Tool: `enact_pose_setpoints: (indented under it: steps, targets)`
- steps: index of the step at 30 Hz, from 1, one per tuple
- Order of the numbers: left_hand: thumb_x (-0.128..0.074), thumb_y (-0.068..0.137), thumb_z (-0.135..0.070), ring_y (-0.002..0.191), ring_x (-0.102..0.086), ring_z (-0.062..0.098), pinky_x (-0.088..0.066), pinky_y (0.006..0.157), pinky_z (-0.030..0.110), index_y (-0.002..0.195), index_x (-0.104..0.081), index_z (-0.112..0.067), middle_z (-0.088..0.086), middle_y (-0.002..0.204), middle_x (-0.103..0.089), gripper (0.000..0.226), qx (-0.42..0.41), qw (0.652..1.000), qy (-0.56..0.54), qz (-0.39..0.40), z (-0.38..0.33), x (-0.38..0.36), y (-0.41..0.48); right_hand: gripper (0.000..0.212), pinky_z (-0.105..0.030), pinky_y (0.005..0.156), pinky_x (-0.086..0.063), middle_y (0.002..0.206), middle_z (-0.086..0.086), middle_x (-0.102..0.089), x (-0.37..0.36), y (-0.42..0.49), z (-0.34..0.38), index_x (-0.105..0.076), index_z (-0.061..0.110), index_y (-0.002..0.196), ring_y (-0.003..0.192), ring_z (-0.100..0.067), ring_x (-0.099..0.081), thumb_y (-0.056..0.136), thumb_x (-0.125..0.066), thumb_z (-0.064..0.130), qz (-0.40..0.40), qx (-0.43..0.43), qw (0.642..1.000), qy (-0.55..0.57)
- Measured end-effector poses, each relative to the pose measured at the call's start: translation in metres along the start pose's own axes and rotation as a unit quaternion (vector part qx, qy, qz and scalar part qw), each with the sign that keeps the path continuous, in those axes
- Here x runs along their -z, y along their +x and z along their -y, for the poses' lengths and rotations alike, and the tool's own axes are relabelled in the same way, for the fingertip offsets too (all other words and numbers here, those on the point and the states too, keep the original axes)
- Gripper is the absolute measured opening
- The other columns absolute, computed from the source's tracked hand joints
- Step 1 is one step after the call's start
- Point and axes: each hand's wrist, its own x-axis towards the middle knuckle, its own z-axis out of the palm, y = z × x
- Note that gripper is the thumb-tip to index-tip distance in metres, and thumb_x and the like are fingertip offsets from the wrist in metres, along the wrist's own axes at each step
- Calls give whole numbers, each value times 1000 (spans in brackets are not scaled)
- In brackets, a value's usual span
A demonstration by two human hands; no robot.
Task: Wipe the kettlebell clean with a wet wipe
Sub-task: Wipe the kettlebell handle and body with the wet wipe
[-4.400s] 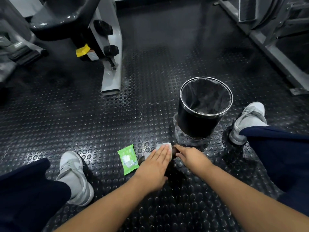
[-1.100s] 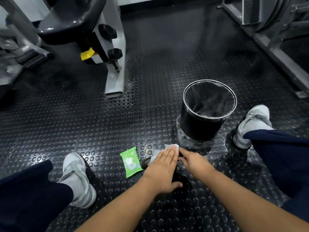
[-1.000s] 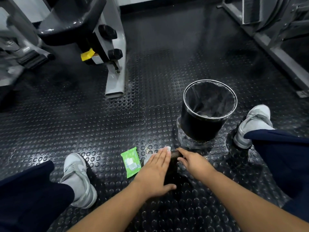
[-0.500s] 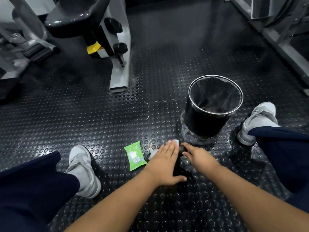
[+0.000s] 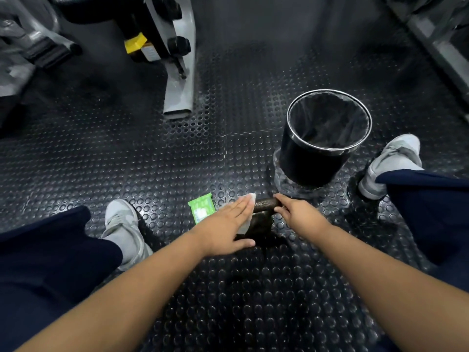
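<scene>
A dark kettlebell (image 5: 262,219) stands on the studded rubber floor between my feet, its handle on top. My left hand (image 5: 225,226) lies flat on its left side, fingers straight, pressing a white wet wipe (image 5: 247,217) against it; the wipe shows past my fingertips and under my palm. My right hand (image 5: 299,214) grips the right end of the handle. Most of the kettlebell's body is hidden behind my hands.
A green wet-wipe pack (image 5: 201,210) lies just left of the kettlebell. A black bin (image 5: 322,153) with a liner stands close behind on the right. My shoes (image 5: 121,222) (image 5: 390,161) flank the spot. A grey machine leg (image 5: 179,80) stands further back.
My left hand with the wipe has slid back and forth over the kettlebell's left side, and more of the handle now shows. My right hand has stayed on the handle.
</scene>
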Motion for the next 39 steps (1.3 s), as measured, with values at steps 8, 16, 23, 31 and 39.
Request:
enact_pose_setpoints:
  steps: [8, 16, 23, 31, 39]
  targets:
    - [-27, 98, -79, 155, 24, 12, -1, 129, 37, 159, 24, -16, -1, 167, 30, 102, -13, 1000, -7, 0, -5, 2, 9, 49, -34, 76, -52, 112, -5, -73, -3, 1, -4, -38, 31, 153, 90, -21, -68, 106, -45, 43, 0, -8, 1000, -4]
    - [-34, 94, -77, 158, 8, 27, -4, 129, 42, 162, 9, -2, 16, 170, 14, 110, -16, 998, 58, 16, -45, 22, 72, 50, -38, 80, -55, 111, -16, -75, 1, 9, -8, -41, 27, 153, 91, -33, -71, 105, -50, 28, -12, 42, 999, -7]
    - [-42, 97, -72, 158, 10, 19, -5, 129, 38, 161, 17, -10, 8, 170, 20, 107, -42, 998, 41, -4, -8, 2, 28, 45, -31, 76, -45, 114, -13, -73, -13, 9, -13, -47, 24, 147, 102, -34, -68, 104, -50, 39, -28, 43, 999, -4]
    - [-38, 90, -83, 157, 17, 21, -6, 129, 43, 161, 18, -8, 10, 168, 24, 117, -14, 1000, 21, -8, -3, -9, 0, 39, -30, 67, -40, 94, -2, -69, -9, 3, -10, -48, 29, 143, 78, -22, -60, 105, -49, 37, -23, 22, 999, -5]
    - [-50, 89, -72, 158, 11, 28, -4, 129, 48, 162, 10, -4, 15, 170, 15, 116, 21, 999, 29, -3, -49, -1, 59, 47, -38, 75, -55, 105, -7, -76, -6, 3, -7, -42, 35, 151, 85, -28, -70, 104, -50, 37, -18, 29, 999, 1]
